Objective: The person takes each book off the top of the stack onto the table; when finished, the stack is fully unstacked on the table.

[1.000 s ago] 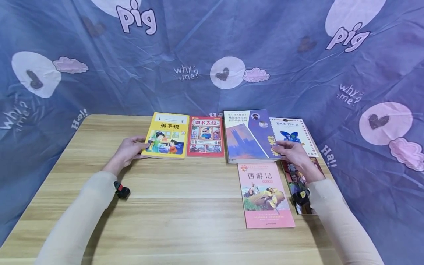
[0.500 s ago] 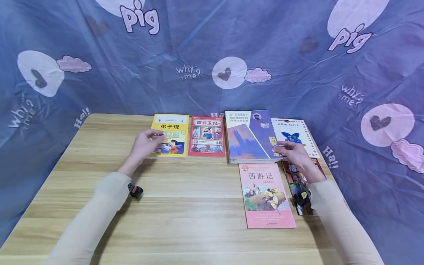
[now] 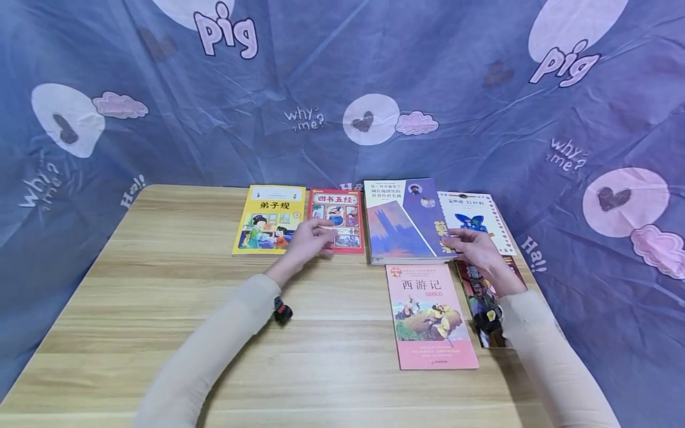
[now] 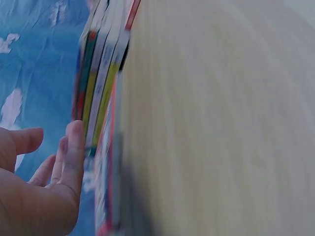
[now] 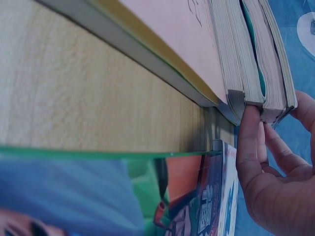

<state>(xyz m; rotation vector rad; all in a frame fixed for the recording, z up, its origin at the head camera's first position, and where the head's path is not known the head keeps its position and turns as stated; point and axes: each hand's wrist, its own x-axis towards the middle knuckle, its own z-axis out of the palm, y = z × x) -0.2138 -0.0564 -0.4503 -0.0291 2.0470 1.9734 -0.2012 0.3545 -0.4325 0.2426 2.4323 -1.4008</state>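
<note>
"So, what is the right hand (image 3: 476, 249) doing?"

"Pinching the right edge of the stack of paper books topped by a white-and-purple cover (image 3: 396, 232). That cover reads 藏在地图里的世界传世名画."

"And the left hand (image 3: 307, 244)?"

"Thumb and fingers apart, over the red paperback with cartoon panels (image 3: 350, 220), just left of the stack. I can't tell whether it touches. The title is 四书五经."

"Further left of the stack?"

"A yellow illustrated paperback (image 3: 267, 220), 弟子规."

"In front of the stack?"

"A pink paperback (image 3: 428, 351), 西游记. Right of the stack lies a white book with a blue butterfly (image 3: 489, 217), its title too blurred to read."

"Behind the stack?"

"A blue printed cloth (image 3: 455, 77) reading 'pig', 'why me?' and 'Ha!!'."
</note>
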